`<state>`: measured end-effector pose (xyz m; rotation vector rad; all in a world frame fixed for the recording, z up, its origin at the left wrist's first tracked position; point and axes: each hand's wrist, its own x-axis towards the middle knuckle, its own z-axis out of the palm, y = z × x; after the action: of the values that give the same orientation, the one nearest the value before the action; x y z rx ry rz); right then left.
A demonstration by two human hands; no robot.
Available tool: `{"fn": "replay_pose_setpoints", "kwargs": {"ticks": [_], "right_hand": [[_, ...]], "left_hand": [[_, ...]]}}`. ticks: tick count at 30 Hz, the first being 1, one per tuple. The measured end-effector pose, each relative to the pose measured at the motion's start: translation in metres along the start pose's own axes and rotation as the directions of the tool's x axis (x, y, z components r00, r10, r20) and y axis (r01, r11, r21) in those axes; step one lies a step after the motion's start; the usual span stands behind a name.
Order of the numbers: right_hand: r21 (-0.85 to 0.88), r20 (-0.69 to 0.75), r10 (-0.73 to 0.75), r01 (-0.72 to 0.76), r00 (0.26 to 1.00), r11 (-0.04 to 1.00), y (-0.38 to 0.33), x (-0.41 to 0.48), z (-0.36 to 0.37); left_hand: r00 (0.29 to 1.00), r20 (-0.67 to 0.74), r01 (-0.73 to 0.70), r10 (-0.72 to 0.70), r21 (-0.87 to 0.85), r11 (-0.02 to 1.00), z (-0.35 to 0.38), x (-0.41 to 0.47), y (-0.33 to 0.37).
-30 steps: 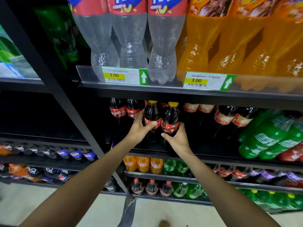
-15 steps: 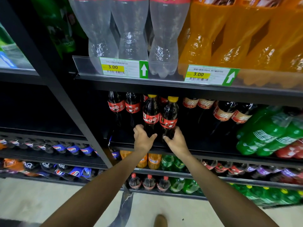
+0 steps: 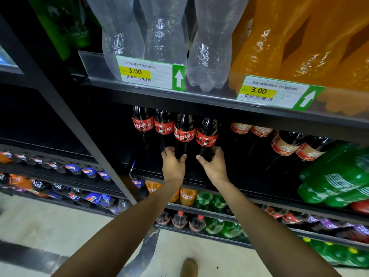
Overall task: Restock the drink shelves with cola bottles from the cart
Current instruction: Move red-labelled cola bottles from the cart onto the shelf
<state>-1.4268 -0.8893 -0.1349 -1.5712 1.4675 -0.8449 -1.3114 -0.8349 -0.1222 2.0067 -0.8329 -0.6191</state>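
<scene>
Two bottles were going in at once! The left hand [image 3: 173, 166] had fingers and thumb curled round the lower body of the first cola bottle [image 3: 184, 132]. The right hand [image 3: 214, 166] gripped the second cola bottle [image 3: 207, 134] the same way, just beside it. Both bottles stood upright on the dark cola shelf [image 3: 269, 193], their caps hidden behind the shelf above, in line with two more red-label colas [image 3: 142, 122] on their left.

By my reading this was the placing step. The pair looked set down or very nearly, though the hands hid the bases. The next move called for a gentle push back into the row, a clean release without tipping either one, then a trip back for more. The cart was nowhere in view.

Tight quarters, mind: the price-tag rail [image 3: 147, 73] hung low overhead, and pale-label cola bottles [image 3: 283, 146] and a green soda pack [image 3: 339, 176] crowded the right. Clear bottles [image 3: 165, 37] and orange soda bottles [image 3: 299, 37] sat on the shelf above.
</scene>
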Motion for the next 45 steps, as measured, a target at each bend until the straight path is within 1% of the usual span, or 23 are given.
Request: {"fn": "replay_pose_setpoints", "kwargs": {"ticks": [7, 11, 15, 17, 19, 21, 22, 24, 26, 27, 29, 32, 34, 37, 41, 45], "right_hand": [[0.017, 0.016, -0.014, 0.013, 1.0, 1.0, 0.004, 0.001, 0.001], [0.005, 0.031, -0.003, 0.003, 1.0, 1.0, 0.003, 0.003, -0.001], [-0.012, 0.045, 0.048, -0.048, 0.998, 0.999, 0.002, -0.002, -0.004], [-0.032, -0.004, 0.073, -0.073, 0.997, 0.997, 0.001, -0.01, -0.004], [-0.097, -0.088, 0.086, -0.095, 0.992, 0.991, -0.004, -0.023, -0.003], [-0.246, -0.124, 0.055, -0.085, 0.991, 0.966, -0.01, -0.04, 0.0], [-0.351, -0.108, -0.013, -0.026, 0.994, 0.936, -0.012, -0.05, 0.002], [-0.538, -0.01, -0.204, 0.167, 0.979, 0.826, -0.016, -0.071, 0.009], [-0.629, 0.134, -0.347, 0.35, 0.928, 0.693, -0.021, -0.091, 0.019], [-0.654, 0.208, -0.38, 0.418, 0.901, 0.631, -0.025, -0.101, 0.026], [-0.692, 0.343, -0.376, 0.502, 0.861, 0.519, -0.034, -0.122, 0.045], [-0.66, 0.511, -0.339, 0.613, 0.79, 0.434, -0.049, -0.161, 0.08], [-0.611, 0.595, -0.334, 0.681, 0.731, 0.404, -0.062, -0.189, 0.106], [-0.53, 0.68, -0.352, 0.763, 0.644, 0.371, -0.084, -0.228, 0.153], [-0.388, 0.773, -0.391, 0.859, 0.5, 0.333, -0.123, -0.275, 0.22], [-0.258, 0.831, -0.428, 0.927, 0.357, 0.273, -0.162, -0.315, 0.285]], "left_hand": [[1.0, 0.002, -0.008, 0.008, 0.0, 1.0, 0.001, 0.002, -0.002], [0.999, 0.047, 0.024, -0.023, -0.027, 0.999, -0.003, 0.005, -0.002], [0.992, 0.106, 0.077, -0.074, -0.025, 0.997, -0.014, 0.006, -0.005], [0.991, 0.114, 0.065, -0.065, 0.007, 0.998, -0.022, 0.003, -0.01], [0.993, 0.111, 0.026, -0.035, 0.079, 0.997, -0.035, -0.004, -0.017], [0.994, 0.105, -0.054, 0.032, 0.215, 0.975, -0.053, -0.013, -0.027], [0.991, 0.107, -0.108, 0.078, 0.304, 0.947, -0.062, -0.019, -0.033], [0.978, 0.126, -0.206, 0.166, 0.468, 0.859, -0.084, -0.031, -0.044], [0.963, 0.156, -0.268, 0.218, 0.593, 0.759, -0.108, -0.045, -0.057], [0.957, 0.176, -0.289, 0.231, 0.65, 0.703, -0.122, -0.052, -0.065], [0.95, 0.209, -0.31, 0.233, 0.732, 0.606, -0.151, -0.067, -0.083], [0.96, 0.221, -0.278, 0.17, 0.803, 0.527, -0.199, -0.09, -0.113], [0.975, 0.194, -0.222, 0.108, 0.828, 0.514, -0.232, -0.106, -0.134], [0.991, 0.128, -0.131, 0.039, 0.858, 0.496, -0.287, -0.129, -0.17], [0.998, -0.034, 0.059, -0.06, 0.862, 0.503, -0.364, -0.152, -0.211], [0.969, -0.197, 0.245, -0.147, 0.813, 0.528, -0.432, -0.167, -0.243]]}}
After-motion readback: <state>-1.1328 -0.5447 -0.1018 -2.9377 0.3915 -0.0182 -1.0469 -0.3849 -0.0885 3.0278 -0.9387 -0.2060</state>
